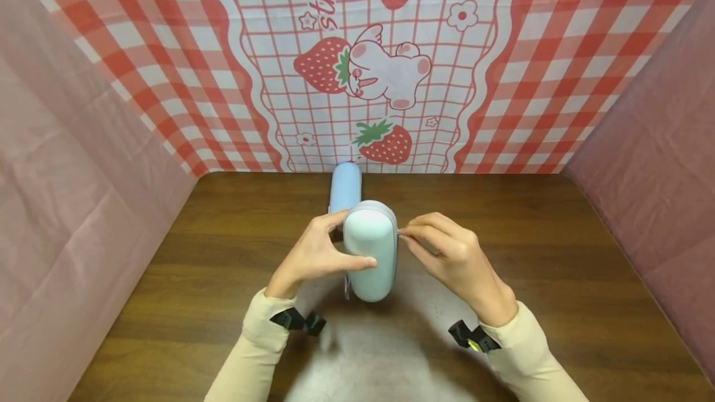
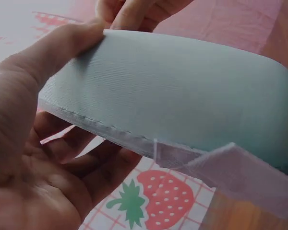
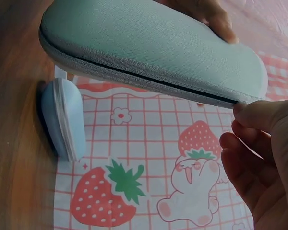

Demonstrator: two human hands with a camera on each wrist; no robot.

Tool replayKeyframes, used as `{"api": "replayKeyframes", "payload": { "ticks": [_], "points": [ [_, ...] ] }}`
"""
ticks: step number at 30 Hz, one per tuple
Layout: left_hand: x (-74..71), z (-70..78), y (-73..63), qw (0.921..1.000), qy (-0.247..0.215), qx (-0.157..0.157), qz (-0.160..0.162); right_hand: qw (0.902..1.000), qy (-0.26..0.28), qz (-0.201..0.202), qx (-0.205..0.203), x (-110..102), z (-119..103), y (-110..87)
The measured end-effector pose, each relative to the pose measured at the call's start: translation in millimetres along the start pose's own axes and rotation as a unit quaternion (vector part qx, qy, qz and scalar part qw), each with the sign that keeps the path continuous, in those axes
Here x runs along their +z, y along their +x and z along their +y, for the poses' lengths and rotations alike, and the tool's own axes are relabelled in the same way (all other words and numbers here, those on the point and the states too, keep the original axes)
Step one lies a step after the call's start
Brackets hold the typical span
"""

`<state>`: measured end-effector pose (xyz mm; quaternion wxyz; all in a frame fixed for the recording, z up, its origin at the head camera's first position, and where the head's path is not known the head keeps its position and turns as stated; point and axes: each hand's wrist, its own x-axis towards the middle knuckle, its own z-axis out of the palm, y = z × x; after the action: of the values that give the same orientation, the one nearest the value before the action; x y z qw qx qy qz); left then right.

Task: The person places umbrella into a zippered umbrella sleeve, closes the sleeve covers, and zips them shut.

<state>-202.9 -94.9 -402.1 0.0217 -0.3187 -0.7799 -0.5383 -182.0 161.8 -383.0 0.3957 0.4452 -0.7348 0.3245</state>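
A mint-green zippered glasses case (image 1: 370, 247) is held up over the table, its long side upright in the head view. My left hand (image 1: 315, 250) grips it, thumb across the green face and fingers behind. At the case's right edge, my right hand (image 1: 449, 247) pinches the small zipper pull (image 1: 400, 232) between thumb and fingertips. Along that edge runs a grey zipper (image 3: 134, 79), with a dark gap between its teeth in the right wrist view. A pale lilac fabric loop (image 2: 249, 175) sticks out from the opposite edge.
Behind the held case, a light-blue zippered case (image 1: 346, 185) lies on the brown wooden table (image 1: 223, 234) by the back edge. A strawberry-print cloth (image 1: 385, 73) hangs at the back, with pink cloth walls (image 1: 84, 172) on both sides.
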Motion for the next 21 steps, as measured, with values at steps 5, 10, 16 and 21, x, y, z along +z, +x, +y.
{"api": "replayKeyframes", "payload": {
  "ticks": [5, 10, 16, 21],
  "points": [
    [1.0, -1.5, 2.8, 0.9957, -0.08, -0.047, -0.001, 0.9999, 0.002, -0.003, 0.012, 0, 2, -2.0],
    [2.4, -5.0, 5.5, 0.9847, -0.153, -0.081, -0.017, 0.9996, 0.011, -0.003, 0.024, 2, 4, -3.8],
    [0.7, -18.4, 4.5, 0.9785, -0.188, -0.041, -0.073, 0.9982, 0.054, 0.006, 0.027, 8, 3, -4.5],
    [1.0, -28.0, 4.6, 0.9772, -0.191, -0.015, -0.091, 0.9984, 0.051, 0.011, 0.022, 11, 1, -4.6]
  ]
}}
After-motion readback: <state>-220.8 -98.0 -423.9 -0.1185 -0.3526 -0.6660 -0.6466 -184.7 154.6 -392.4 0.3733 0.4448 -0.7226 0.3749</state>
